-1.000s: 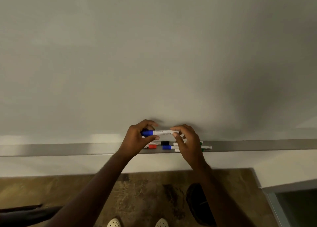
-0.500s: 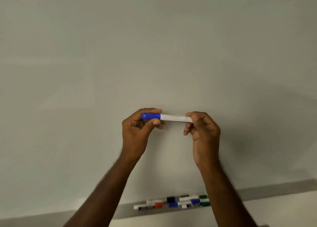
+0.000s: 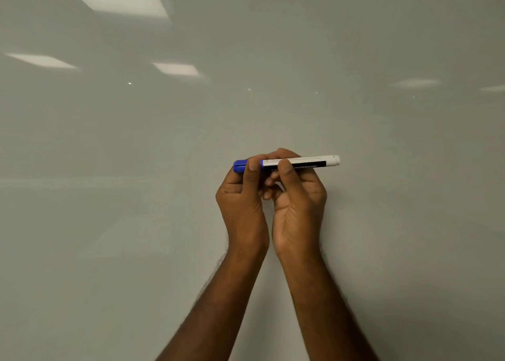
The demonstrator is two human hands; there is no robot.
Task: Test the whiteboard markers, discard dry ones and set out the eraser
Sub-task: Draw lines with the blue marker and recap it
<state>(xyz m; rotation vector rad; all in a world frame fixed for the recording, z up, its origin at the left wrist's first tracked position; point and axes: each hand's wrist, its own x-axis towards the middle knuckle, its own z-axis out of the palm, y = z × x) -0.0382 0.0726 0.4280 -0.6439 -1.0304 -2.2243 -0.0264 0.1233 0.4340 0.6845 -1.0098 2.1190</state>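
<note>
I hold a blue whiteboard marker point(image 3: 308, 162) level in front of the whiteboard point(image 3: 136, 196). It has a white barrel with a black label, and its blue cap point(image 3: 239, 166) points left and is on the barrel. My left hand point(image 3: 241, 196) pinches the cap between thumb and fingers. My right hand point(image 3: 297, 196) grips the barrel near its middle, close against the left hand. The barrel's white end sticks out to the right. The tray, the other markers and the eraser are out of view.
The whiteboard fills the whole view and bears no marks. Ceiling lights reflect in its upper part point(image 3: 175, 69).
Both hands lifted the blue marker from the tray up in front of the board. My right hand slid along the barrel towards the cap. The view tilted up, so the tray dropped out of sight.
</note>
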